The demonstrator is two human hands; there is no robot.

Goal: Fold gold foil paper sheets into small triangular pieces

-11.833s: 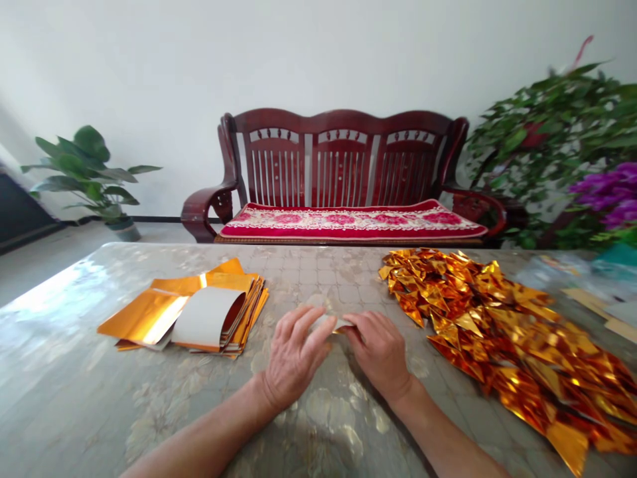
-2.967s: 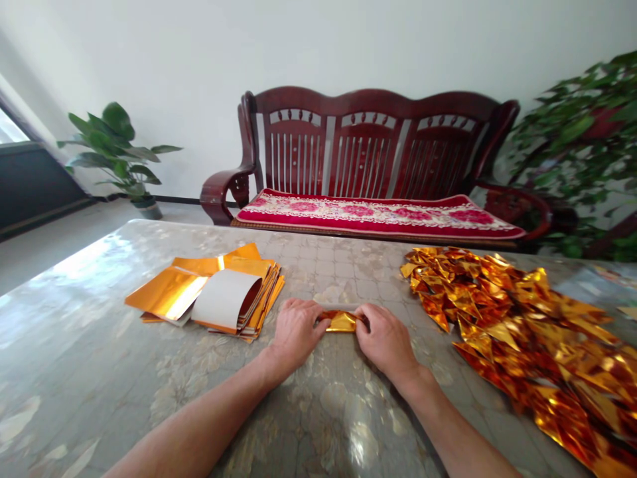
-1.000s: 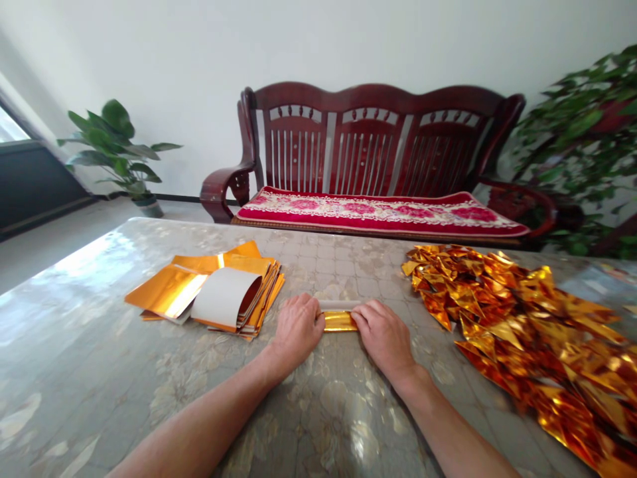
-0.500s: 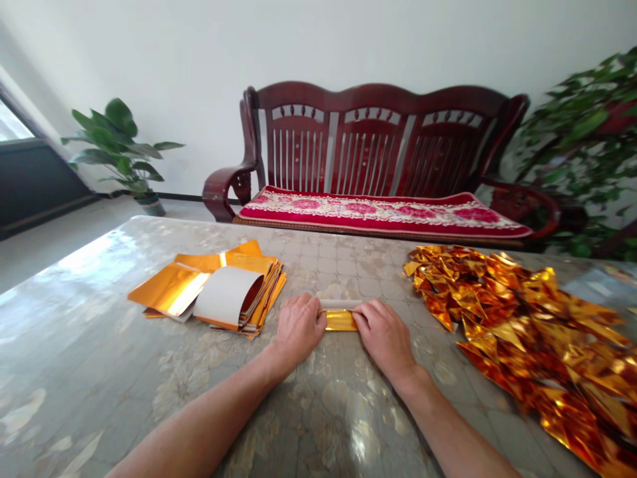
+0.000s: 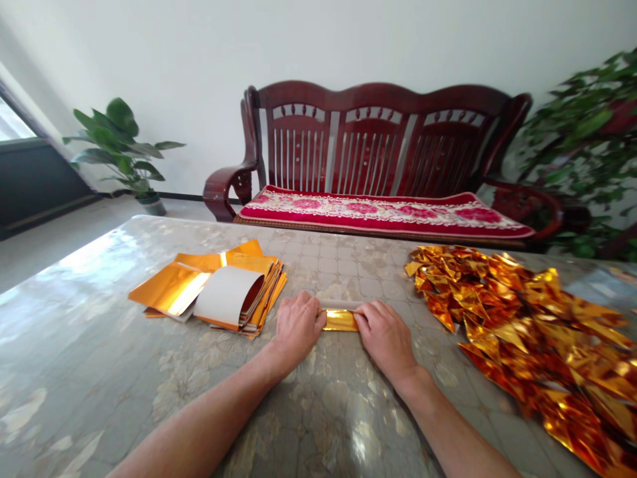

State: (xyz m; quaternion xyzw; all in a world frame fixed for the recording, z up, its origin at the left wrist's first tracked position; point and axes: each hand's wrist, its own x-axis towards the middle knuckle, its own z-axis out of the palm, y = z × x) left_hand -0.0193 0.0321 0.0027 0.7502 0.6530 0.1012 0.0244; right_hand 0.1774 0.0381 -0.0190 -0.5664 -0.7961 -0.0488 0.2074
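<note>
Between my two hands lies a small sheet of gold foil paper (image 5: 340,320), with its shiny side up and a pale strip along its far edge. My left hand (image 5: 299,324) is closed on the left end, fingers curled and thumb inward. My right hand (image 5: 384,337) grips the right end the same way. Both hands rest on the table, and the fingers hide the ends of the paper. Left of my left hand sits a loose stack of gold paper sheets (image 5: 169,282), one curled over with its pale back showing. Right of my right hand spreads a heap of folded gold foil pieces (image 5: 517,332).
The table (image 5: 209,392) has a patterned, glossy covering. Past its far edge stands a dark red wooden bench (image 5: 368,99) with a floral seat cover (image 5: 363,208). Potted plants (image 5: 119,133) flank it. A clear plastic item (image 5: 604,289) lies at the far right.
Hardly anything differs. My left hand has shifted very slightly left, showing a bit more of the gold paper, while my right hand keeps its grip.
</note>
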